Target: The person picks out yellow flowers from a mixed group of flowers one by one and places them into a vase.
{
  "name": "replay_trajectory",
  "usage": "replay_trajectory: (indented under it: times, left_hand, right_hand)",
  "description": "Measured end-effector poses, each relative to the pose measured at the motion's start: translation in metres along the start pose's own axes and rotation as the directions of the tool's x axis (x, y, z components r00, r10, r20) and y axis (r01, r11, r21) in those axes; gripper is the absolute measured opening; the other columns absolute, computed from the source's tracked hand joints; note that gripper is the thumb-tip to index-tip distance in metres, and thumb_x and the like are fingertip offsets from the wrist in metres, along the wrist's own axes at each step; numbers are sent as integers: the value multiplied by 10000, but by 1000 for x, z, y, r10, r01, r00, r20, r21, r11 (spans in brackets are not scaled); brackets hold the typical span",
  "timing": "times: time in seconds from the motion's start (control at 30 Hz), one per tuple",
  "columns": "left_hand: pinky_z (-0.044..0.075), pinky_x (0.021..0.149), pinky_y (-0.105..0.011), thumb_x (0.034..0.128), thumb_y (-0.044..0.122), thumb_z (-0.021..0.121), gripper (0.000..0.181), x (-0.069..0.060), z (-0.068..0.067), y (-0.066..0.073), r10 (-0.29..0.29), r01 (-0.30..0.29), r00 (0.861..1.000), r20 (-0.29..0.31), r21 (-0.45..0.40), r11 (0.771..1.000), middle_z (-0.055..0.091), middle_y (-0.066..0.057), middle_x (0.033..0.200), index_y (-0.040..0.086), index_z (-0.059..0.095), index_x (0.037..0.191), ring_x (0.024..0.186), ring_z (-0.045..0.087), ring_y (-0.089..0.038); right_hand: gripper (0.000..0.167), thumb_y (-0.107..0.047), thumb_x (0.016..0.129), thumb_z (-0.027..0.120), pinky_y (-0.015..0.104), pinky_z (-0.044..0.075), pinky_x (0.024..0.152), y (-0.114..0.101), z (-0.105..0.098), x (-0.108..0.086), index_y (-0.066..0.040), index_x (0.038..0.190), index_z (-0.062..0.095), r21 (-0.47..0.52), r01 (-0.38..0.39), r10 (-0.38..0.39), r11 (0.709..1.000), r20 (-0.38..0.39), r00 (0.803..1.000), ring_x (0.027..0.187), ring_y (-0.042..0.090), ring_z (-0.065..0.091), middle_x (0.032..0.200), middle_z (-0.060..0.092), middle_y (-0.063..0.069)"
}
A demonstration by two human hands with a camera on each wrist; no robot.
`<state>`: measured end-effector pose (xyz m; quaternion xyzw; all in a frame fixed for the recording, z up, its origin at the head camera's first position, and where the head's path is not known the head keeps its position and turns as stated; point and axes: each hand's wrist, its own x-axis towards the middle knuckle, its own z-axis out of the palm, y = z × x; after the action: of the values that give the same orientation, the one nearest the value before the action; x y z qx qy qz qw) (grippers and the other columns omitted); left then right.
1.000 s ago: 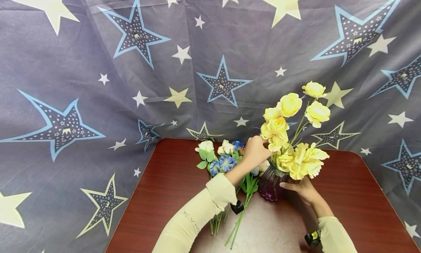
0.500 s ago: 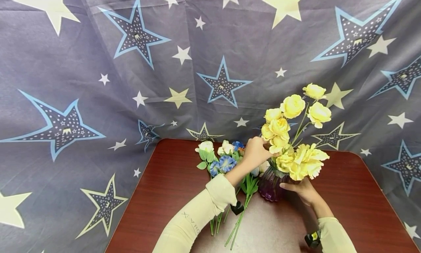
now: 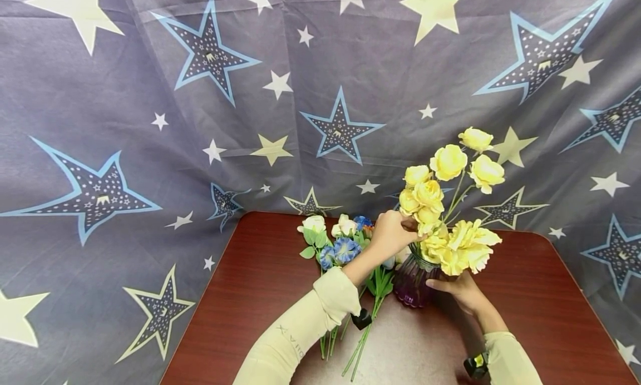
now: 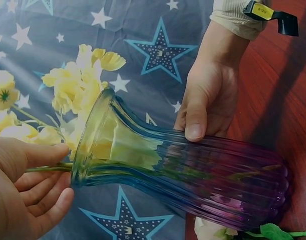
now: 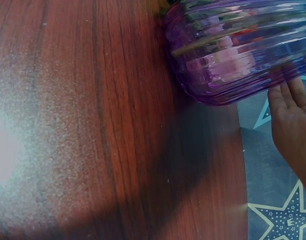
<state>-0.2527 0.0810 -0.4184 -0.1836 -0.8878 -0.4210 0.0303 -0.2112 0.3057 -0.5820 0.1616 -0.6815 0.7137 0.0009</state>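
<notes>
A ribbed glass vase, purple at its base and blue-green at its rim, stands on the table. Yellow artificial flowers rise from its mouth. Just outside the rim, my left hand pinches the green stem of a yellow flower spray; in the left wrist view that stem passes between thumb and fingers, and its lower part runs inside the vase. My right hand holds the vase's side, its thumb along the glass. In the right wrist view its fingers touch the vase wall.
Left of the vase lie loose artificial flowers: white roses, blue blooms and green stems pointing toward me. The reddish-brown table meets a grey star-patterned cloth behind.
The yellow flower spray in my left hand has shifted slightly right and down. My left hand has moved a little with it; the right hand stays on the vase.
</notes>
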Motion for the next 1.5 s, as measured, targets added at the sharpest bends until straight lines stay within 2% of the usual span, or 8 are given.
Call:
replay_trajectory:
  times: [0.1,0.27,0.63,0.9,1.17,1.5]
  left_hand:
    - [453,562,-124,839,270,852,163,-1,0,-1,3,-3,1000,-6,-23,1000,770,21,722,129,805,772,557,619,-5]
    - [429,531,-125,857,246,832,191,-2,-1,-1,14,-15,1000,-16,-53,998,749,8,680,123,777,722,507,553,20]
    - [449,525,-126,837,316,853,190,-2,-2,2,-22,21,999,-31,-42,999,782,7,781,133,812,808,546,582,30]
    - [470,529,-151,824,340,863,216,-5,-2,2,-46,43,999,-29,-83,996,775,10,782,132,808,821,552,588,16]
    - [495,579,-139,825,320,865,263,-9,-1,-3,-36,32,999,-31,-139,990,791,-19,877,108,810,969,646,639,12]
    - [494,617,-134,837,343,853,286,-11,-4,-4,-16,15,1000,-6,-90,996,794,-7,953,124,796,1013,700,658,2]
  right_hand:
    - [796,188,811,698,115,432,1032,0,0,0,-168,1473,435,0,1,-1,1000,4,1000,1275,-58,520,1399,574,-166]
    - [792,195,815,691,127,446,1026,-1,0,0,-152,1477,429,6,6,-7,1000,17,1000,1255,-46,531,1391,582,-149]
    - [813,176,825,697,115,443,1002,-5,0,2,-185,1493,405,-16,-12,12,1000,19,1000,1217,-61,509,1396,555,-165]
    - [794,177,824,697,130,457,1006,-4,2,2,-180,1480,427,4,-17,17,1000,8,1000,1220,-52,527,1387,576,-163]
    - [755,184,834,680,149,484,977,-1,1,-1,-199,1444,455,13,-20,19,1000,18,1000,1172,-50,542,1354,602,-163]
    - [753,194,835,667,148,480,958,0,0,-2,-210,1437,462,22,-11,10,1000,20,1000,1137,-55,525,1347,597,-167]
